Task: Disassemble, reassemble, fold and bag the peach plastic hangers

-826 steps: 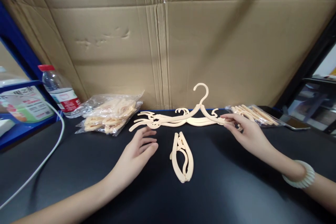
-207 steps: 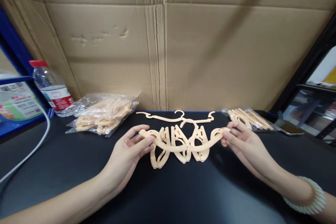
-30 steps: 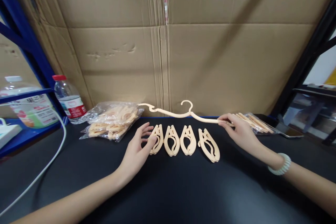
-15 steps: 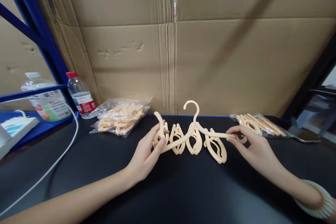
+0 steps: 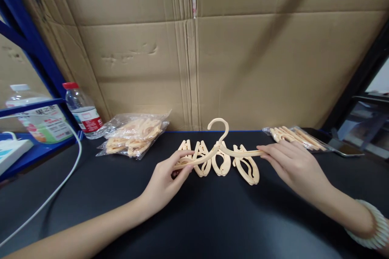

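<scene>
A cream plastic folding hanger (image 5: 217,148) is held up over the black table, its hook pointing upward and its two arms spread. My left hand (image 5: 165,180) pinches the left arm between thumb and fingers. My right hand (image 5: 296,166) grips the far end of the right arm; its fingertips partly cover that end. Behind and below lie several folded hangers of the same cream plastic: one folded hanger (image 5: 202,166), another folded hanger (image 5: 224,164) and a tilted folded hanger (image 5: 249,170) show plainly. One more, by my left fingers, is partly hidden.
At the back left lies a clear bag of cream hangers (image 5: 136,135), with a red-capped bottle (image 5: 86,115) beside it. Another bag of cream parts (image 5: 296,135) lies at the back right near a dark flat device (image 5: 346,149). Cardboard (image 5: 273,68) walls the back. A white cable (image 5: 68,172) crosses the left.
The left arm's raised end has swung down, so the hanger's arms now look flatter. My right fingers have closed over the right end. The view has shifted slightly.
</scene>
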Motion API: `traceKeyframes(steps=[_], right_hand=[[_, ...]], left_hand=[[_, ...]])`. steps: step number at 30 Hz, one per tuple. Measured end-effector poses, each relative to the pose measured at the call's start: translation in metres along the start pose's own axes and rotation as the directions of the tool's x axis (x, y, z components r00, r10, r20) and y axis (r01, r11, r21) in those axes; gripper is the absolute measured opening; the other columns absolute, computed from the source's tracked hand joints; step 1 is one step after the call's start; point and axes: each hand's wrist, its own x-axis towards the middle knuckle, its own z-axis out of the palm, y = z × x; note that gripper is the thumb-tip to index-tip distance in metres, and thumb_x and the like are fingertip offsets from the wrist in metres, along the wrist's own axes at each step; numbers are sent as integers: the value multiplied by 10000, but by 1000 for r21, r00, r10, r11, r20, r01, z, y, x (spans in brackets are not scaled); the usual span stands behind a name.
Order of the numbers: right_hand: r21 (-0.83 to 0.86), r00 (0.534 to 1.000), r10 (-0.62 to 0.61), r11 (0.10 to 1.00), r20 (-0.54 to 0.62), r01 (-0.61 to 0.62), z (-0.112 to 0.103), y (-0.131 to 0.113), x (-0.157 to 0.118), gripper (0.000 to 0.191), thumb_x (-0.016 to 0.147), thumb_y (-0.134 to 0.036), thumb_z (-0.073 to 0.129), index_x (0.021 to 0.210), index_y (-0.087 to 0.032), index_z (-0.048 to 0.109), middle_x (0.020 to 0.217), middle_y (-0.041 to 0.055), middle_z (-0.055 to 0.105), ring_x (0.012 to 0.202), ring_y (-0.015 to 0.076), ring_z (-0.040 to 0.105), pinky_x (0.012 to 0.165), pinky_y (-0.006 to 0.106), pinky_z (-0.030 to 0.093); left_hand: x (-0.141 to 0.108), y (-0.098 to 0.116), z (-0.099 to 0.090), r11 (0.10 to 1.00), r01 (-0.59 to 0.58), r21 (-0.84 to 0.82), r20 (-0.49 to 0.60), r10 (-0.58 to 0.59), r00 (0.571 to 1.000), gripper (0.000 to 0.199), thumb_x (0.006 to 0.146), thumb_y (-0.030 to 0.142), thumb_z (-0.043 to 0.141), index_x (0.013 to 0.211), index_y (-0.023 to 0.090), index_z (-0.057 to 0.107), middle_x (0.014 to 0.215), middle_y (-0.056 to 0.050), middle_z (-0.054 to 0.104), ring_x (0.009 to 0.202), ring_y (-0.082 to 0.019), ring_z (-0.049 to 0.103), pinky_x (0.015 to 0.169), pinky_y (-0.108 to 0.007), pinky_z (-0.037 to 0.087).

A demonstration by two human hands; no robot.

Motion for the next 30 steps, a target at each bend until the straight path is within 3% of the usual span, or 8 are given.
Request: traceKeyframes(steps=[7, 14, 18, 23, 27, 30], right_hand=[[-255, 999, 21, 967, 25, -14, -4, -2, -4, 342, 952, -131, 347, 995, -204, 678, 981, 57, 747, 611, 186, 643, 549, 326, 414], [-330, 1000, 19, 944, 14, -13, -5, -3, -1, 394, 921, -65, 320, 1010, -184, 685, 1173, 127, 663, 748, 218, 676, 578, 325, 465], [-154, 999, 39, 987, -9, -40, -2, -2, -3, 397, 906, -59, 331, 1059, -181, 676, 1303, 160, 568, 889, 245, 667, 647, 364, 541], [183, 994, 89, 980, -70, -75, 2, -6, -4, 411, 904, -71, 393, 1202, -256, 607, 1367, 127, 473, 973, 230, 641, 826, 429, 563], [362, 966, 226, 917, -124, -168, 2, -11, 1, 319, 925, -155, 483, 1209, -256, 588, 1281, 135, 523, 913, 224, 661, 852, 441, 560], [540, 935, 355, 785, 10, -304, 3, -11, 3, 269, 913, -273, 550, 1177, -244, 588, 1104, 107, 645, 876, 229, 672, 813, 428, 588]], left_hand=[[1, 2, -2, 998, 63, -16, -19, -63, 998, 252, 902, 364, 540, 1098, 213, 591, 876, -11, 711, 765, -189, 677, 629, -271, 522], [1, 3, -3, 998, 47, -37, 5, -47, 999, 236, 907, 365, 534, 1072, 209, 598, 845, -7, 701, 691, -168, 646, 608, -266, 494], [2, 4, -4, 998, 45, -44, -7, -46, 999, 231, 907, 361, 535, 1065, 207, 603, 746, 12, 669, 586, -145, 603, 547, -251, 477], [2, 2, -3, 993, 40, -111, 1, -40, 999, 223, 904, 345, 548, 1075, 212, 600, 781, -4, 675, 655, -160, 646, 538, -233, 506], [1, 0, -3, 986, 60, -154, 1, -60, 998, 219, 908, 344, 547, 1082, 221, 598, 799, -12, 677, 680, -163, 656, 528, -224, 521], [1, 1, -2, 983, 63, -171, -8, -66, 998, 222, 899, 347, 555, 1075, 221, 606, 775, -8, 670, 651, -162, 648, 512, -227, 528]])
